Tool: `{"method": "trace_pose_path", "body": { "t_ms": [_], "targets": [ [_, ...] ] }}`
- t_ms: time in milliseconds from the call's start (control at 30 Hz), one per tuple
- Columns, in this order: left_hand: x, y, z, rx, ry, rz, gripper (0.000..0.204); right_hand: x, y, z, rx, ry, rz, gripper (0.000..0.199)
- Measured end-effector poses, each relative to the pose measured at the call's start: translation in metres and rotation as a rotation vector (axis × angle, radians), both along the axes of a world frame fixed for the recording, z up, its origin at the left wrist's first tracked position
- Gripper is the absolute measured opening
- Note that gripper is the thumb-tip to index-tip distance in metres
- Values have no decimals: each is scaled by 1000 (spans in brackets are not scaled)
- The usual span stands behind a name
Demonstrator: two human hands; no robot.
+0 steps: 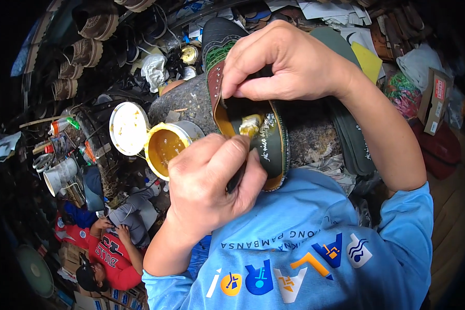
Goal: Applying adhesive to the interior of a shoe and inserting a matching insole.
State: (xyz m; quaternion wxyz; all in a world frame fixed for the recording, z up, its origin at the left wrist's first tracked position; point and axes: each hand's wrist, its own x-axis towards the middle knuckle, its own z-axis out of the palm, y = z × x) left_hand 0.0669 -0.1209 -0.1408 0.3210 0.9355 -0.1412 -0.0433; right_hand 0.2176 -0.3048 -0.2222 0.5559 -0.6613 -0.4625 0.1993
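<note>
Shoe [215, 82] right of the tub of yellow paste [192, 130], collar [218, 118] pinched in my right hand [289, 64], brush [250, 125] gripped in my left hand [209, 173] over its insole [275, 150]; I judge the shoe light, stiff-soled, soft-sided, slick where wet, best held by the collar.

Bright light falls on the middle, whitening the round white plastic lid [129, 129] toward nine o'clock almost to glare. Yellow paste [168, 146] in a white tub glints. Deep shadow fills the green-and-brown leather shoe [215, 85] beneath the bare right hand [281, 67]. The brown lace-up shoes [82, 51] at ten o'clock look dim; fisheye curvature bends the margins, and the corners go black.
</note>
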Motion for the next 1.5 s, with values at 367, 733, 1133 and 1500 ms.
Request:
{"method": "trace_pose_path", "body": {
  "t_ms": [367, 733, 1133, 1500],
  "targets": [
    [-6, -5, -1, -108, -93, -125, 17, -6, 7, -8, 60, -102, -96, 26],
    [-5, -9, 7, -184, 90, -81, 6, 2, 5, -5, 63, -54, 20, 29],
    [16, 8, -5, -282, -18, -46, 7, 8, -1, 0, 60, -18, 111, 25],
    [27, 16, -17, -332, -12, -49, 10, 8, -1, 3, -8, 13, 100, 22]
  ]
}}
